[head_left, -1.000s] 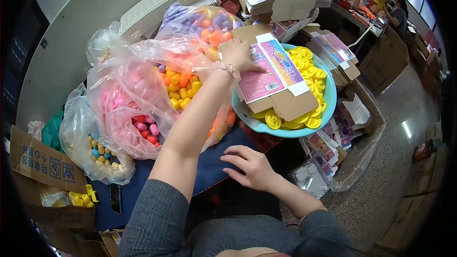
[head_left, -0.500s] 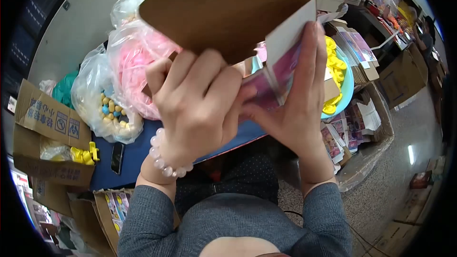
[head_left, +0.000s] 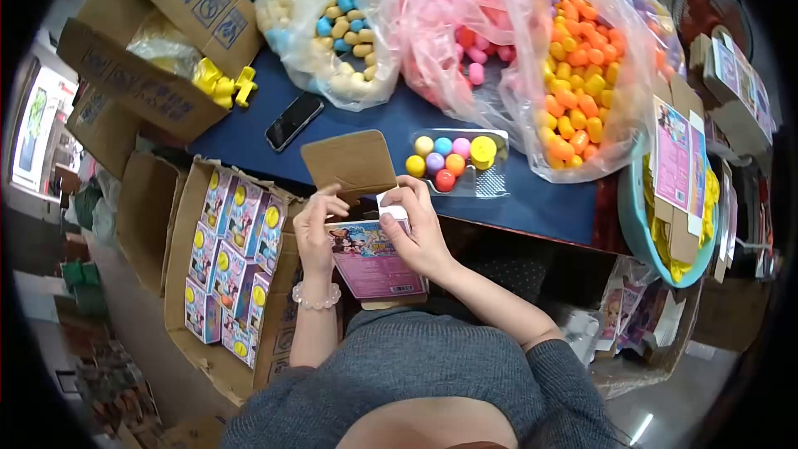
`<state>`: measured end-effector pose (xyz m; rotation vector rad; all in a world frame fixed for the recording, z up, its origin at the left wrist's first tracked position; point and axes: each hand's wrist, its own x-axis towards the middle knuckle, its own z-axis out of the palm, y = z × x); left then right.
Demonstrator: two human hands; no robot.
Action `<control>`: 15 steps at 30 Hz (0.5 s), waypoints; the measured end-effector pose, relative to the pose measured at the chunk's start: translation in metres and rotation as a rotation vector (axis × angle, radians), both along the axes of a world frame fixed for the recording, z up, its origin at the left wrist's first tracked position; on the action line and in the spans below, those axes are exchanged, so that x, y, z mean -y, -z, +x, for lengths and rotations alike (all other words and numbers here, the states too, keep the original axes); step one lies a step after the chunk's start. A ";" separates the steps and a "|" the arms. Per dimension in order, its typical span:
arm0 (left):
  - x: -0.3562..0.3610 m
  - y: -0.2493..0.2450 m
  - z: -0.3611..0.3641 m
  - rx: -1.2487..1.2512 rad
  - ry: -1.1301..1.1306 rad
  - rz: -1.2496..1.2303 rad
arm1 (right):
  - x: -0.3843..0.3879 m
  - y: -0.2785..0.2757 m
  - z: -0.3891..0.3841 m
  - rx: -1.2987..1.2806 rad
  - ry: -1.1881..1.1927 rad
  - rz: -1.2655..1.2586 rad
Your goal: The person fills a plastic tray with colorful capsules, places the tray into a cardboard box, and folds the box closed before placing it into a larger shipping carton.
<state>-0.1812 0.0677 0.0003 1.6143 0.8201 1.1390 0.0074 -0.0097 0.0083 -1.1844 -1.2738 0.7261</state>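
Head view: left hand (head_left: 318,229) and right hand (head_left: 421,231) are both clamped on the pink carton (head_left: 374,264) at centre frame, its lid flap (head_left: 349,162) raised. The interior is poorly seen and appears empty.

Risk: the carton is held off the blue table (head_left: 532,199), so a slipped grip would likely drop it.

- Clear tray (head_left: 490,180), just above: coloured balls.
- Upper-right bag (head_left: 622,75): orange and yellow capsules.
- Lower-left box (head_left: 176,283): closed cartons.

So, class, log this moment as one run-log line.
left hand: holds pink carton | right hand: grips same carton | lid flap: open | clear tray of balls: on blue table
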 end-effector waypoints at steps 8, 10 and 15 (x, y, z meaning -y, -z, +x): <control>-0.020 0.042 -0.006 0.466 -0.322 -0.262 | -0.062 0.028 -0.036 -0.226 -0.198 -0.130; -0.027 0.049 -0.022 0.378 -0.063 -0.338 | -0.066 0.018 -0.035 -0.121 -0.171 -0.164; -0.025 0.061 -0.017 0.298 -0.029 -0.172 | -0.072 0.029 -0.027 0.122 -0.136 -0.048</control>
